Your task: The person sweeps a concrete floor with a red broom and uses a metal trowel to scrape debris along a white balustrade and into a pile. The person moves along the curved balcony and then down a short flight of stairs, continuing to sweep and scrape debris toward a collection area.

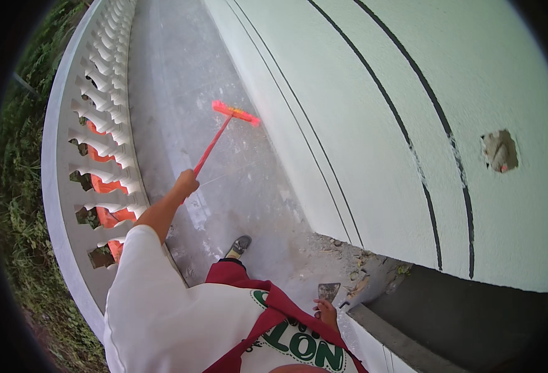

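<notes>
My left hand (188,183) is closed around the handle (212,145) of a push broom, well out in front of my body. The red broom head (234,113) with pinkish bristles touches the grey concrete floor (180,84), close to the foot of the white wall. At my right side, near my waist, my right hand (326,313) grips a putty knife (329,292). Its wide, stained blade points away from me; the fingers cover the handle. Crumbled debris (344,261) and dust lie on the floor beyond the blade, along the wall corner.
A white balustrade (52,154) curves along the left, with orange material (110,184) behind its balusters and greenery outside. On the right, the white wall (371,163) has dark stripes and a broken hole (500,150). A raised ledge (395,333) borders a dark recess at lower right.
</notes>
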